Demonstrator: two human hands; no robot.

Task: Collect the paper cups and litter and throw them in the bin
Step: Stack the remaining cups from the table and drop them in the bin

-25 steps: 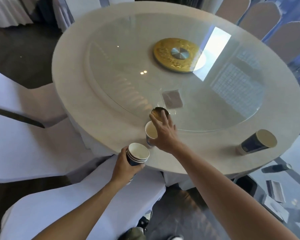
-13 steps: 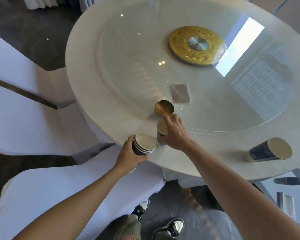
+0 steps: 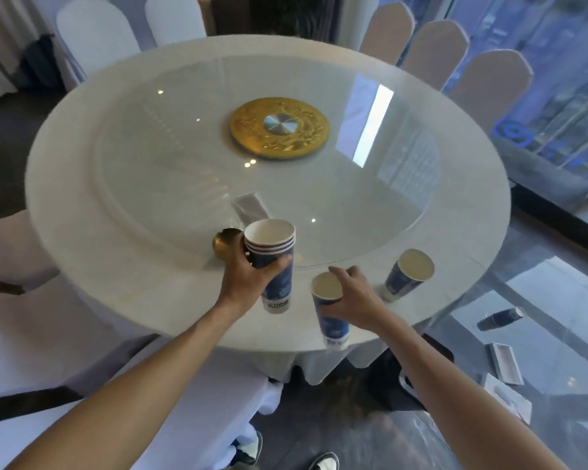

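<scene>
My left hand [image 3: 250, 278] grips a stack of nested blue paper cups [image 3: 272, 256], held upright above the near part of the round table [image 3: 82, 212]. My right hand [image 3: 352, 298] holds a single blue paper cup [image 3: 330, 313] by its side, lifted over the table's near edge. A third blue paper cup [image 3: 408, 274] stands on the table just to the right of my right hand. A small gold dish [image 3: 225, 246] sits on the table, partly hidden behind my left hand. A small clear packet [image 3: 248, 206] lies on the glass turntable.
A glass turntable [image 3: 370, 212] with a gold centre disc [image 3: 279, 127] covers the table's middle. White-covered chairs [image 3: 65, 351] stand close at my left and below; more chairs [image 3: 489, 83] ring the far side. A glass wall [image 3: 557, 96] is at the right.
My right hand has lifted the single cup off the table and drawn it toward the near edge. My left hand has raised the stack higher. The view has shifted to the right.
</scene>
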